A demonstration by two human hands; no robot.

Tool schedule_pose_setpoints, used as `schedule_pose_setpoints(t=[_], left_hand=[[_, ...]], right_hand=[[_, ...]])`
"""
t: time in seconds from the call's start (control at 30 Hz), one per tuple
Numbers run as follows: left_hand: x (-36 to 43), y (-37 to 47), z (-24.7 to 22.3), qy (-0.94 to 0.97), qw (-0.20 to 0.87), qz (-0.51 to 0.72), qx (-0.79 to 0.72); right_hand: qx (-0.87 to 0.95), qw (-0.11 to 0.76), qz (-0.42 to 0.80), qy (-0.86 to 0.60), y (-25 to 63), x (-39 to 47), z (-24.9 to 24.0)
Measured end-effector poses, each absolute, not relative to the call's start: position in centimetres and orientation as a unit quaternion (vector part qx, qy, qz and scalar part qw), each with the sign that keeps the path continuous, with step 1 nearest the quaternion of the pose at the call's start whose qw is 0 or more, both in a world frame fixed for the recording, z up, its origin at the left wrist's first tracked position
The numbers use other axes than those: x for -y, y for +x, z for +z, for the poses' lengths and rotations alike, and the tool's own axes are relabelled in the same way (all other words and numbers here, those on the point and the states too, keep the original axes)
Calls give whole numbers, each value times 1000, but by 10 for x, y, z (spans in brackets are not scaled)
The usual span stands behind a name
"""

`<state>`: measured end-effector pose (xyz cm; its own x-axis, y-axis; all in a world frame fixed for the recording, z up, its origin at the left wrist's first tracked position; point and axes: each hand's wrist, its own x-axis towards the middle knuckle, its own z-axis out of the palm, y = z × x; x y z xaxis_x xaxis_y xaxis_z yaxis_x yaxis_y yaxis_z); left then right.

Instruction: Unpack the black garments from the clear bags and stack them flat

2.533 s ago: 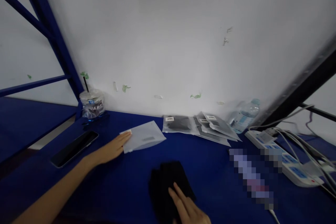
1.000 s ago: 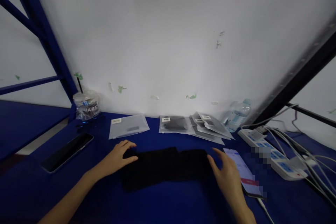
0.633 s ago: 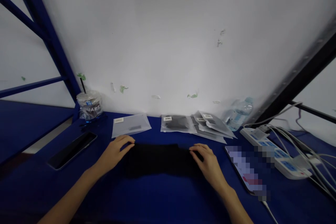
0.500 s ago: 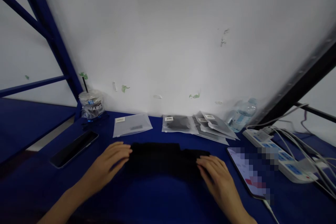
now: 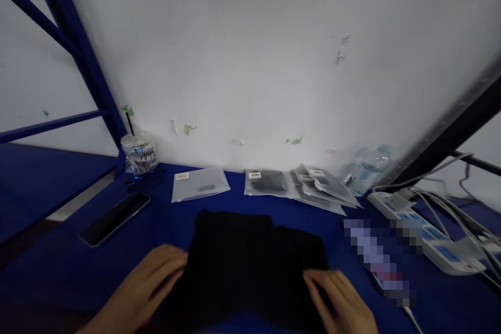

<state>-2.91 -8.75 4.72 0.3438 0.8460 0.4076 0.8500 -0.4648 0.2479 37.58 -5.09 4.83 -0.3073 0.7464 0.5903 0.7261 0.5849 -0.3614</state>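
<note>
Behind a blue tabletop [image 5: 164, 224] rises a scuffed white wall [image 5: 242, 52]. Two bare hands flank one black cloth, which lies spread at the near middle of the table. The left hand [image 5: 152, 282] has its fingertips at the cloth's left edge, too blurred to tell whether they grip it; the right hand [image 5: 340, 300] pinches the right edge between thumb and fingers. The black cloth [image 5: 246, 261] has a stepped far edge, with a strip of bare table beyond it. More open surface lies to its left, as far as a dark phone [image 5: 117, 219]; to the right, a second phone [image 5: 378, 276], partly pixelated and wired to a white cable [image 5: 413, 319], leaves a tighter gap. Farther back lie one pale labelled bag [image 5: 201, 185] and a row of dark-filled bags [image 5: 270, 183], three labels showing, the overlap hiding their exact number. One wrapped cup [image 5: 140, 155], one bottle [image 5: 366, 171] and one power strip [image 5: 426, 235] with tangled cords [image 5: 457, 219] crowd the sides.
</note>
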Motion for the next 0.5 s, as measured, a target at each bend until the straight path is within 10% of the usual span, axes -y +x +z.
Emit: schedule_pose_setpoints(t=[0.27,0.5], left_hand=[[-20,-23,65,-836,-94,-199,503],[-59,-22,73,-764,-64,-267,584]], right_hand=[[834,253,160,-463,325,-39,80],[782,325,195,-495,323,-94,83]])
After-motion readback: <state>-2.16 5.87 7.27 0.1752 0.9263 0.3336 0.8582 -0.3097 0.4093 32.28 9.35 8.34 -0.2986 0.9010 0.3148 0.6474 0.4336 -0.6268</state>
